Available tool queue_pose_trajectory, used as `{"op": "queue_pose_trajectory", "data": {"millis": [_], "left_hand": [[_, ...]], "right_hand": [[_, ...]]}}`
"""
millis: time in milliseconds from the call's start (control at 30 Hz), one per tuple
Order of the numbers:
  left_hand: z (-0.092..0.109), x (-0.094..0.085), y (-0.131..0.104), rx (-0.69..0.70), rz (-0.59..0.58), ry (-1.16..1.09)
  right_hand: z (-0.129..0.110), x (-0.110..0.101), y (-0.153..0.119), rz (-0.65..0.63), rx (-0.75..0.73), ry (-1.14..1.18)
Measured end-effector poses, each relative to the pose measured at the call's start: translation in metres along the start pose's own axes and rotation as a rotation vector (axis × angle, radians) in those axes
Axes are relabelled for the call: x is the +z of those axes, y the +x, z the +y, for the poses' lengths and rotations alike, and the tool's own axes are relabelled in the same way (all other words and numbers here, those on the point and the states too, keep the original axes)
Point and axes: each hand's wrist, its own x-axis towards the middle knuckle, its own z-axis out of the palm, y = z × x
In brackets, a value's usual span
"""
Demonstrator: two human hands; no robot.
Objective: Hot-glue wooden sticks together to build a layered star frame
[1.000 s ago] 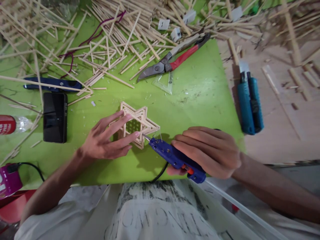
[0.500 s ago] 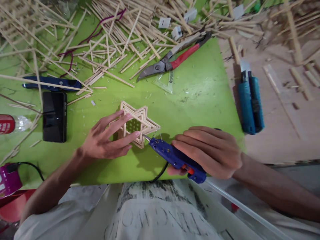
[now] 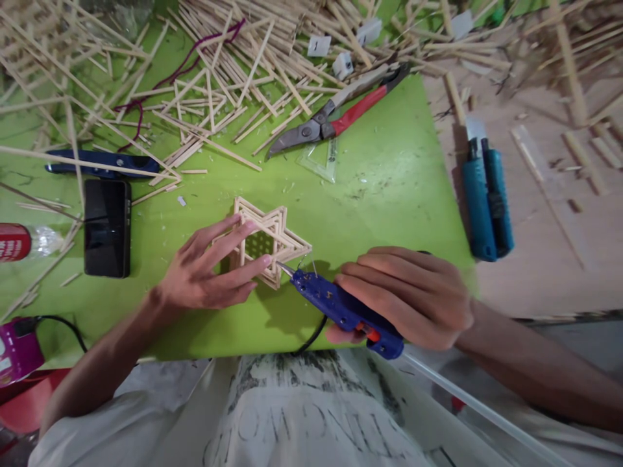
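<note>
Beyond the wooden star, a dense heap of thin sticks spreads across the green tabletop, a purple cord trailing through it. Between heap and star lie pruning shears, one grip red, the other grey and worn, partly over a clear set square. Left of the star: a flat black phone; past it, a dark blue tool crossed by a long stick; farther left, a red-labelled bottle. Well right of the star, a teal cutter lies on a pale board.

Star: slim, straight, pale sticks in nested, layered outlines around a six-sided opening, one point facing right; a dotted pattern shows through the opening.

Left hand: fingers spread, covering the star's left side, fingertips on the sticks; whether it pinches them cannot be told. Right hand: right of the star, well apart from the other, wrapped around a blue plastic glue gun with an orange-red trigger. Its slender metal nozzle reaches the star's near side; contact is too small to confirm.
</note>
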Motion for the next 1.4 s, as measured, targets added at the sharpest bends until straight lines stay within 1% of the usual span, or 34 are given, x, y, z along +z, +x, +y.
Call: {"op": "queue_pose_trajectory", "data": {"millis": [133,333,500,600,667,800,967,1200,1400], "left_hand": [[-0.0002,0.0018,-0.0022,-0.005,0.015,-0.008],[0.0003,0.001,-0.0024,-0.039,-0.017,0.022],[0.0004,-0.0001,-0.0006,-0.006,-0.002,0.02],[0.0006,0.0003,-0.0007,-0.012,0.003,0.013],[0.0007,0.0005,-0.0008,-0.016,0.002,0.005],[0.0005,0.0005,-0.001,-0.009,0.004,0.008],[-0.0001,0.0005,-0.0019,-0.016,-0.008,-0.001],[0.0,-0.0008,-0.0005,0.001,-0.006,-0.014],[-0.0002,-0.0009,-0.0013,-0.014,-0.015,-0.005]], "right_hand": [[0.0009,0.0008,0.0017,-0.009,0.001,-0.009],[0.0014,0.0003,0.0028,-0.017,0.008,-0.006],[0.0,-0.0008,0.0016,-0.026,-0.01,0.001],[-0.0002,-0.0015,0.0016,-0.028,0.005,-0.003],[0.0002,-0.0017,0.0016,-0.053,-0.01,0.004],[0.0012,-0.0013,0.0011,-0.009,0.007,0.004],[0.0013,-0.002,0.0011,-0.058,0.002,0.01],[0.001,0.0005,0.0029,-0.014,0.006,0.011],[0.0012,-0.0006,0.0009,-0.037,0.02,0.021]]}}
